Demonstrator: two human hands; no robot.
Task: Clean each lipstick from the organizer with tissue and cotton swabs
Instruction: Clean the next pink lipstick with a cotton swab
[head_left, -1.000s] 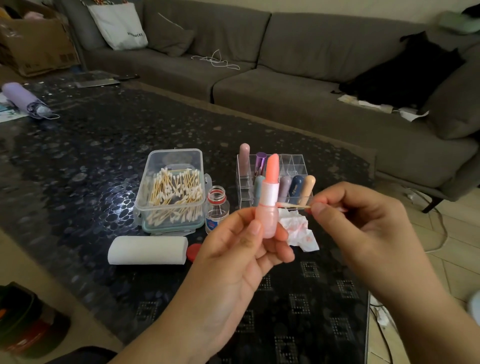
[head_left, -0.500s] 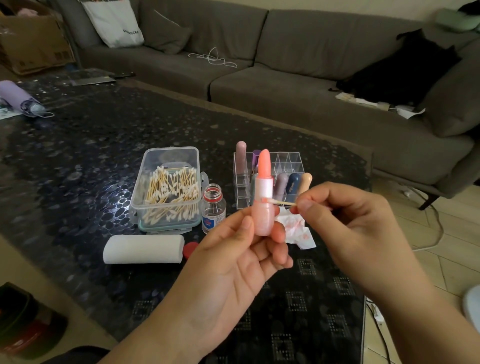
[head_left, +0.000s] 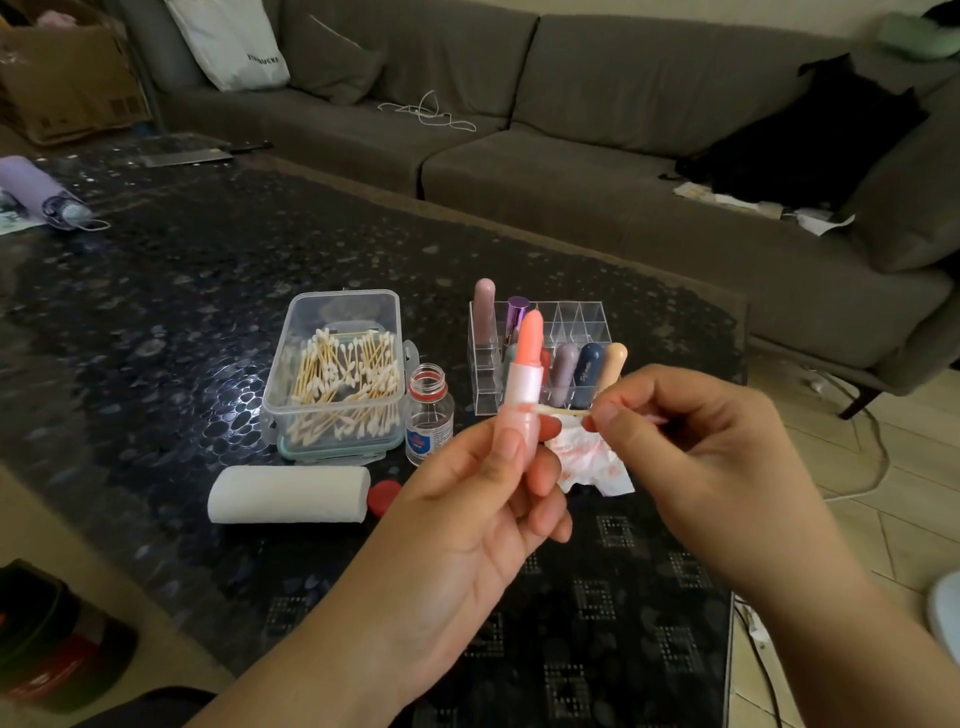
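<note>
My left hand (head_left: 483, 499) holds an uncapped pink lipstick (head_left: 523, 384) upright, its coral bullet raised. My right hand (head_left: 696, 447) pinches a cotton swab (head_left: 563, 411) whose tip touches the tube's collar. Behind them stands a clear organizer (head_left: 582, 317) with several capped lipsticks in it. A stained tissue (head_left: 592, 462) lies on the table below my right hand. A clear box of cotton swabs (head_left: 337, 374) sits to the left.
A small open bottle (head_left: 428, 415) stands beside the swab box, its red cap (head_left: 384, 496) next to a white tissue roll (head_left: 288, 493). The dark patterned table (head_left: 156, 312) stretches left; a grey sofa (head_left: 571, 130) lies beyond it.
The swab tip has moved left along to the lipstick's collar, and both hands have shifted slightly left and closer together.
</note>
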